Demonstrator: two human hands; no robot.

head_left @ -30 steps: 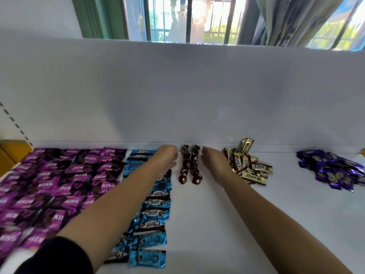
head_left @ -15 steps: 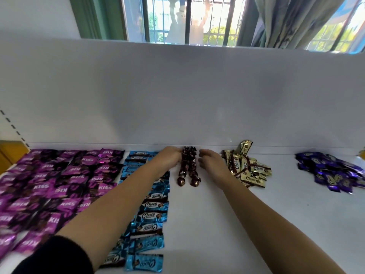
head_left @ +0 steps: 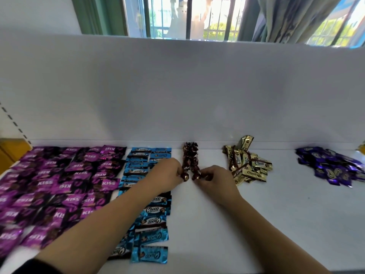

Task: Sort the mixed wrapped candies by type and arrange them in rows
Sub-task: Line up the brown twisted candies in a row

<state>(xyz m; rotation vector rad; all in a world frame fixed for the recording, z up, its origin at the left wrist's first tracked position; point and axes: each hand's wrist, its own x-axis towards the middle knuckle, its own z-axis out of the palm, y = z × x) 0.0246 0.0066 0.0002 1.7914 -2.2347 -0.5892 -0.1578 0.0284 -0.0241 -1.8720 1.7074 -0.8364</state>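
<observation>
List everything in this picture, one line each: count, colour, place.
KISS candies: dozens, purple, rows at far left.
blue Choco candies: many, blue, two columns left of centre.
twist-wrapped candies: several, dark brown, two short columns at centre.
gold Choco candies: one heap, gold, right of centre.
violet candies: one heap, violet-blue, far right.
table: one, white, under all the candies.
back board: one, white, behind the table.
barred window: one, above the board.
curtain: one, grey, top right.
sleeve: one, black, bottom left.
left hand: one, pinching the near end of the left brown column.
right hand: one, pinching the near end of the right brown column.
</observation>
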